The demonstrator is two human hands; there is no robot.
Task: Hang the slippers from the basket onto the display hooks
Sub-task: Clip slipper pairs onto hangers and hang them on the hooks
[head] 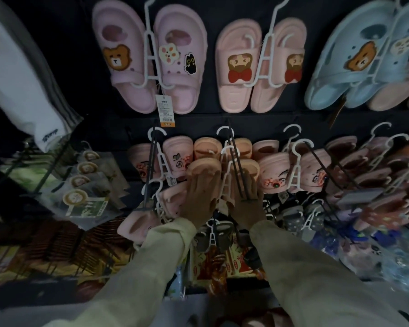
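Both hands press on a peach pair of slippers point(200, 166) on a white plastic hanger point(227, 175), hung on the dark middle display hook point(234, 152). My left hand point(200, 197) lies flat over the left slipper. My right hand point(244, 199) covers the right slipper, fingers around the hook rod. More peach pairs hang behind on the same hook. The basket is not in view.
Pink slipper pairs point(149, 57), point(260, 67) and a blue pair point(354, 62) hang above. Pink pairs crowd hooks on both sides point(163, 159), point(293, 171). Dark slippers point(291, 215) hang below. Packets on hooks point(85, 182) are at left; a white sleeve point(21, 74) at upper left.
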